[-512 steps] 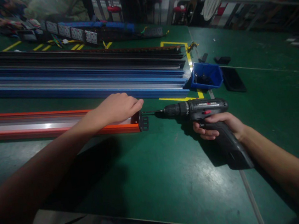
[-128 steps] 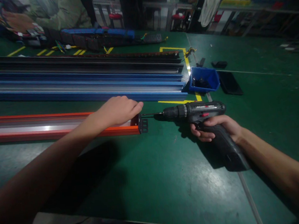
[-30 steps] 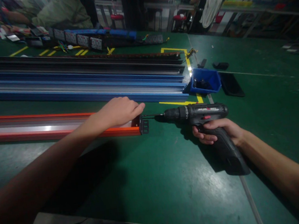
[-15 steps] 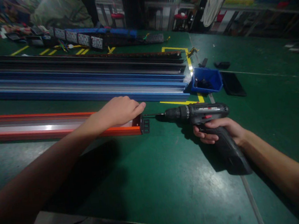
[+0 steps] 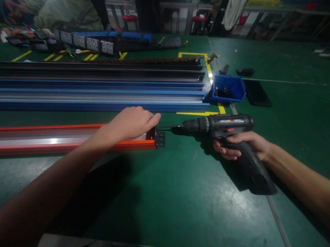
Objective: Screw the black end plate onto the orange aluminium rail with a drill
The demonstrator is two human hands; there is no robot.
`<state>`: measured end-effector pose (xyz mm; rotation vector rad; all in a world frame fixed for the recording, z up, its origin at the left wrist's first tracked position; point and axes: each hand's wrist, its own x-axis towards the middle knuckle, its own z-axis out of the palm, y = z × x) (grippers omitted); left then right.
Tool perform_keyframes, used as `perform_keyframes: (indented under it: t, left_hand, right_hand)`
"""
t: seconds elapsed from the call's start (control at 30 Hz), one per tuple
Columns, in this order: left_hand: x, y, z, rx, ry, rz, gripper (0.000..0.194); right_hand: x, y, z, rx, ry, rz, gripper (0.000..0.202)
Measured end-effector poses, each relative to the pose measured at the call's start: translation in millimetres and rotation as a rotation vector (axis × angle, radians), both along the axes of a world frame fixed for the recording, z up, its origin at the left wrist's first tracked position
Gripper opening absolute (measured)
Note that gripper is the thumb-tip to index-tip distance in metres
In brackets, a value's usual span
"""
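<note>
My left hand (image 5: 134, 123) lies over the right end of an orange metal profile (image 5: 51, 141), its fingers wrapped over the far edge. A black end bracket (image 5: 160, 138) sits at that end of the profile, just right of the hand. My right hand (image 5: 240, 145) grips a black power drill (image 5: 229, 122) by its handle. The drill points left, and its long thin bit (image 5: 168, 127) reaches the black bracket. The exact contact of the bit tip is too small to tell.
Blue profiles (image 5: 91, 96) and dark profiles (image 5: 103, 69) lie behind the orange one. A blue bin (image 5: 229, 88) with small dark parts stands behind the drill, beside a flat black object (image 5: 257, 92). Strips with wiring (image 5: 85, 42) lie farther back on the green table (image 5: 184, 192).
The base of the drill's handle has shifted very slightly left and down. My left hand and the orange profile look unmoved.
</note>
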<state>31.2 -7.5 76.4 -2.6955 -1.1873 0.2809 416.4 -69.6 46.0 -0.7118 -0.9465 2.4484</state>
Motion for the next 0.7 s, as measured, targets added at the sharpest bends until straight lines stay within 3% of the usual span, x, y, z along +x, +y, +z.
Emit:
perform_keyframes:
  t: [0.7]
  left_hand:
    - [-2.7, 3.0, -5.7, 0.012, -0.026, 0.025, 0.051]
  right_hand:
    - [0.7, 0.0, -0.3, 0.005, 0.012, 0.001, 0.021]
